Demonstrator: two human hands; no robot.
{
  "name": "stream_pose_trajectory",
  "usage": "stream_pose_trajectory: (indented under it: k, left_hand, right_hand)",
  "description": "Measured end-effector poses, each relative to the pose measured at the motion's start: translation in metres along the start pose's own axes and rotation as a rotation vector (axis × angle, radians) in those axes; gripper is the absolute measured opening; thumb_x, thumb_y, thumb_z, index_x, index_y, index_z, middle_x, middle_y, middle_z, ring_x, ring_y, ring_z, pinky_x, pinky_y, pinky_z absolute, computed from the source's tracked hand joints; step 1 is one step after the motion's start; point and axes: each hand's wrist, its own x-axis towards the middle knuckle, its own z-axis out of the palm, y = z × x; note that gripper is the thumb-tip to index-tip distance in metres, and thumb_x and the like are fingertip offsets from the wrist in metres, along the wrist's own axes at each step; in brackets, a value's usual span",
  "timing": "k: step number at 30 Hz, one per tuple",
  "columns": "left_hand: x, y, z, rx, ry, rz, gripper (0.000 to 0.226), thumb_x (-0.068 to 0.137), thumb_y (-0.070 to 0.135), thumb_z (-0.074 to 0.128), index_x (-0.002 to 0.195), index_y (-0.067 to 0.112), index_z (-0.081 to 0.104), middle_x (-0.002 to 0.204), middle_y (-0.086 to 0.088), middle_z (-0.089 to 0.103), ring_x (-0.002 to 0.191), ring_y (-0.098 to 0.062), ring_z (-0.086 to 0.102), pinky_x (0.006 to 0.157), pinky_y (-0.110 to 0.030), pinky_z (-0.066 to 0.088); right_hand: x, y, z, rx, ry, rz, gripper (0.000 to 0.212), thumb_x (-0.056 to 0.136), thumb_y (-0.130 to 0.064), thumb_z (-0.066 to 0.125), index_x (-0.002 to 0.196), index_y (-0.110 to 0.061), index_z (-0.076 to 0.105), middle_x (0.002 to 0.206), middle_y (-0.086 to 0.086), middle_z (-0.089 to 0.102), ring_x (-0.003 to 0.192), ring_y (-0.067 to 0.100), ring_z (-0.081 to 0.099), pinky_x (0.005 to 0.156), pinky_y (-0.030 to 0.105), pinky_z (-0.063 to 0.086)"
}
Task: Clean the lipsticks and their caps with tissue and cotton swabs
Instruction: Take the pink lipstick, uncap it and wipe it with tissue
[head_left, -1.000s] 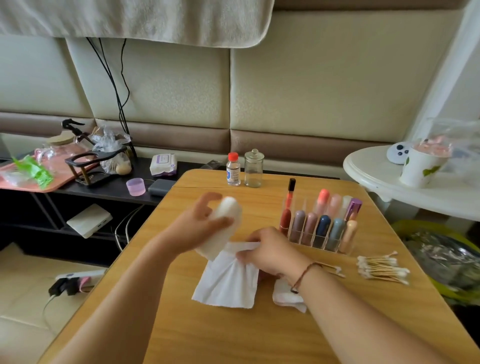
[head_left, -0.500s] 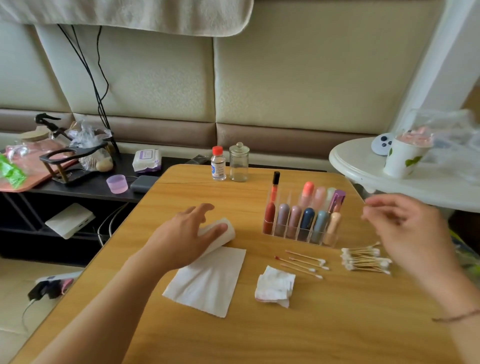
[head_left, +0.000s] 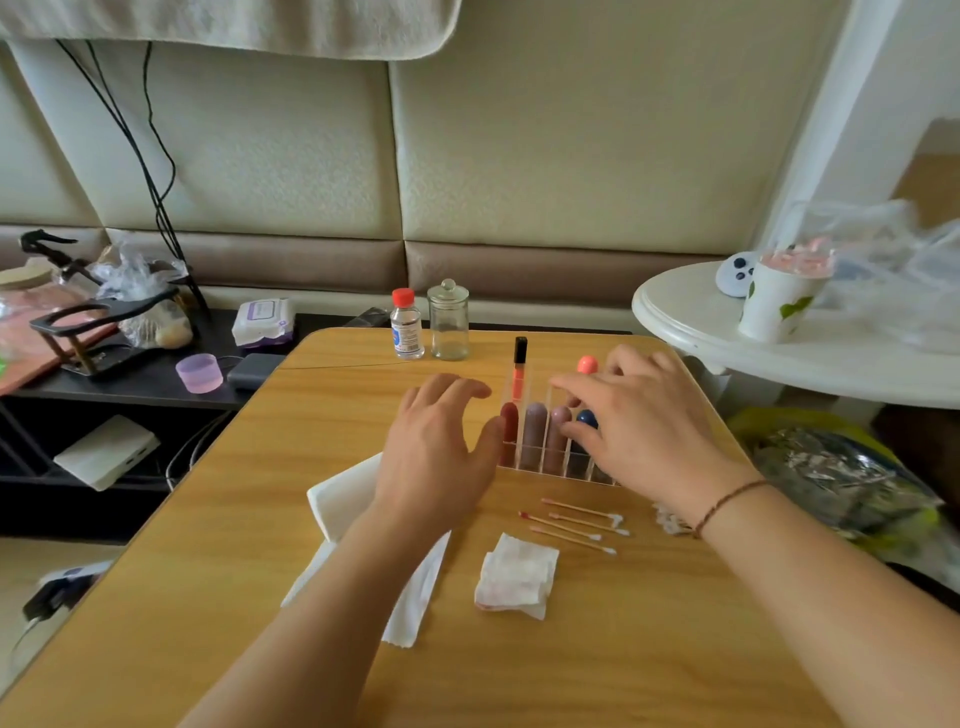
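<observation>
- Head view: lipsticks (head_left: 535, 434) are standing in a clear rack (head_left: 524, 465).
- Right hand (head_left: 641, 434) is pinching a blue lipstick (head_left: 586, 418).
- Left hand (head_left: 439, 449) is hovering spread beside the rack.
- Bottle (head_left: 406, 325) label is showing blurred, unreadable print.

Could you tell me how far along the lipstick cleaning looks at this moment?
Some cleaning looks done: a stained crumpled tissue and four used swabs lie on the table. In hand: the right hand reaches over the organizer, thumb by the navy lipstick; the left hand is open beside it. The racked lipsticks remain.
</observation>
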Motion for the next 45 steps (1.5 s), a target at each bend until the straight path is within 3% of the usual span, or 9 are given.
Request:
stream_pose_trajectory:
  k: [3, 7, 12, 17, 23, 27, 31, 40, 45]
  left_hand:
    - [-0.003, 0.003, 0.004, -0.073, 0.031, 0.011, 0.03, 0.091, 0.03, 0.064, 0.12, 0.02, 0.063, 0.121, 0.007, 0.058, 0.115, -0.017, 0.051, 0.091, -0.023, 0.036]
    - [-0.006, 0.004, 0.005, -0.135, 0.045, 0.011, 0.031, 0.089, 0.029, 0.062, 0.119, 0.019, 0.063, 0.119, 0.007, 0.059, 0.114, -0.017, 0.053, 0.091, -0.023, 0.037]
    - [-0.013, 0.011, -0.003, -0.28, 0.071, -0.014, 0.033, 0.092, 0.036, 0.063, 0.122, 0.023, 0.06, 0.119, 0.015, 0.057, 0.114, -0.006, 0.052, 0.095, -0.026, 0.044]
    - [-0.03, 0.034, -0.013, -0.617, -0.24, -0.055, 0.044, 0.089, 0.058, 0.054, 0.118, 0.026, 0.061, 0.096, 0.015, 0.068, 0.09, -0.002, 0.064, 0.079, -0.023, 0.051]
    - [-0.042, 0.041, -0.013, -0.825, -0.548, -0.054, 0.03, 0.099, 0.04, 0.042, 0.075, 0.027, 0.054, 0.07, 0.007, 0.054, 0.065, -0.017, 0.051, 0.065, -0.03, 0.044]
    - [-0.048, 0.042, -0.01, -0.787, -0.53, -0.099, 0.031, 0.098, 0.046, 0.041, 0.085, 0.025, 0.059, 0.067, 0.016, 0.047, 0.066, -0.01, 0.042, 0.065, -0.028, 0.038]
    - [-0.048, 0.041, -0.014, -0.643, -0.444, 0.011, 0.035, 0.101, 0.048, 0.043, 0.089, 0.022, 0.063, 0.062, 0.015, 0.048, 0.061, -0.009, 0.043, 0.06, -0.035, 0.041]
    - [-0.048, 0.047, -0.02, -0.625, -0.385, 0.028, 0.032, 0.101, 0.034, 0.051, 0.083, 0.016, 0.07, 0.057, 0.022, 0.056, 0.055, 0.002, 0.049, 0.057, -0.011, 0.035]
    - [-0.047, 0.046, -0.021, -0.631, -0.394, 0.053, 0.034, 0.1, 0.038, 0.051, 0.085, 0.017, 0.072, 0.07, 0.014, 0.067, 0.065, -0.005, 0.059, 0.062, -0.024, 0.047]
  right_hand:
    - [-0.001, 0.0, 0.006, 0.016, 0.085, -0.027, 0.029, 0.081, -0.033, 0.08, 0.11, -0.03, 0.074, 0.082, -0.01, 0.07, 0.087, 0.02, 0.057, 0.075, 0.036, 0.035]
    - [0.001, 0.001, 0.01, 0.054, 0.052, -0.005, 0.023, 0.086, -0.036, 0.073, 0.109, -0.034, 0.073, 0.092, -0.012, 0.072, 0.1, 0.02, 0.055, 0.079, 0.033, 0.025]
    - [-0.005, 0.007, -0.011, 0.325, 0.161, 0.087, 0.007, 0.088, -0.034, 0.068, 0.09, -0.03, 0.074, 0.079, -0.018, 0.064, 0.09, 0.012, 0.054, 0.079, 0.033, 0.045]
    - [-0.036, -0.004, -0.041, 0.832, 0.167, 0.142, 0.008, 0.083, -0.038, 0.075, 0.089, -0.034, 0.073, 0.085, -0.019, 0.07, 0.081, 0.004, 0.062, 0.067, 0.008, 0.041]
    - [-0.066, -0.027, -0.006, 1.211, 0.157, 0.232, 0.021, 0.083, -0.032, 0.069, 0.104, -0.033, 0.071, 0.094, -0.008, 0.074, 0.09, 0.014, 0.069, 0.08, 0.025, 0.055]
    - [-0.074, -0.033, 0.008, 1.26, 0.104, 0.25, 0.024, 0.088, -0.036, 0.062, 0.11, -0.034, 0.07, 0.1, -0.007, 0.075, 0.094, 0.011, 0.072, 0.082, 0.023, 0.057]
    - [-0.076, -0.038, 0.013, 1.231, 0.109, 0.206, 0.018, 0.098, -0.045, 0.057, 0.107, -0.036, 0.07, 0.078, 0.0, 0.067, 0.067, 0.011, 0.061, 0.064, 0.027, 0.054]
    - [-0.076, -0.045, 0.015, 1.156, 0.199, 0.17, 0.026, 0.096, -0.045, 0.052, 0.102, -0.027, 0.07, 0.07, -0.009, 0.061, 0.063, 0.015, 0.057, 0.062, 0.021, 0.049]
    - [-0.078, -0.047, 0.016, 1.162, 0.207, 0.18, 0.022, 0.097, -0.043, 0.052, 0.101, -0.03, 0.069, 0.07, -0.008, 0.06, 0.063, 0.016, 0.057, 0.061, 0.023, 0.049]
